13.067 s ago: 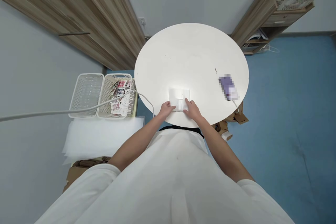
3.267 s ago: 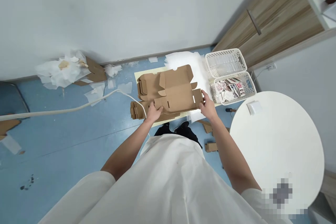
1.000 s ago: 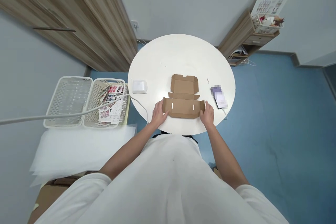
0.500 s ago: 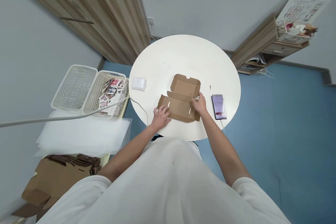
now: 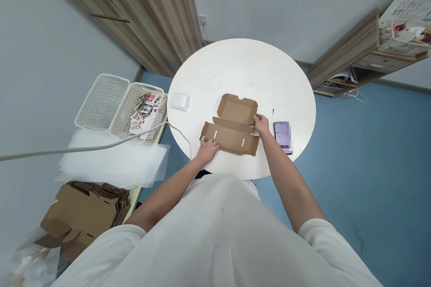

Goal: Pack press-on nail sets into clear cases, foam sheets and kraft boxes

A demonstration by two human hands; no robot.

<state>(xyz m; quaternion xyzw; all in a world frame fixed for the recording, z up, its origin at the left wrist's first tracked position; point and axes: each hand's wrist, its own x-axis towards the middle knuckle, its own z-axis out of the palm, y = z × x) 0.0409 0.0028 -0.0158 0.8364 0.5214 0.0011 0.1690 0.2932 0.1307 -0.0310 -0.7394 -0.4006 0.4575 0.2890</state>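
A brown cardboard box (image 5: 232,138), unfolded with its flaps spread, lies on the round white table in front of me. Two white slots show in its nearer panel. My left hand (image 5: 208,149) has its fingers curled on the near left corner of that panel. At the right side, by the fold between the two panels, my right hand (image 5: 261,124) pinches the edge of the cardboard. Its thumb and fingertips are partly hidden.
On the table (image 5: 242,63) lie a phone (image 5: 282,136) at right and a white packet (image 5: 180,101) at left. A cable (image 5: 134,136) crosses the left side. Baskets (image 5: 111,103), translucent sheets (image 5: 111,154) and stacked flat boxes (image 5: 87,210) stand at left.
My right hand has shifted up along the cardboard's right side, from the nearer panel to the fold. My left hand stays at the left corner. The view has shifted slightly.
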